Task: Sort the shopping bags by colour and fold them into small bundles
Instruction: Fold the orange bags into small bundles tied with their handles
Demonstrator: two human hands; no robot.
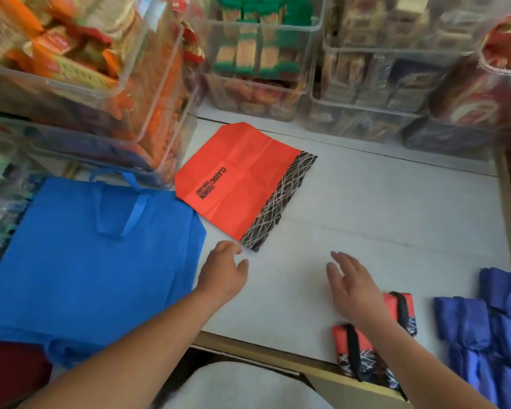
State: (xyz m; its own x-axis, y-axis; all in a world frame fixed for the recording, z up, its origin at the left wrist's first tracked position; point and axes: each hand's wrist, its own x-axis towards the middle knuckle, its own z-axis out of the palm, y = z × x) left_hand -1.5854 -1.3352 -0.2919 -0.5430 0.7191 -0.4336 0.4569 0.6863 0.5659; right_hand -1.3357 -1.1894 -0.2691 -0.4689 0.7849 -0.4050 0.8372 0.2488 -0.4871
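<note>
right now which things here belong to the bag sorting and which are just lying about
Job: flat orange bag with black scribble-patterned end; flat blue fabric bag with handles; folded orange bundles with black straps; folded dark blue bundles.
Lying about: clear plastic bins of packaged goods.

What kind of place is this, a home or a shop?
Probably a small shop or stockroom: clear plastic bins packed with wrapped goods are stacked along the white counter, and an orange bag and a blue bag lie unfolded.
</note>
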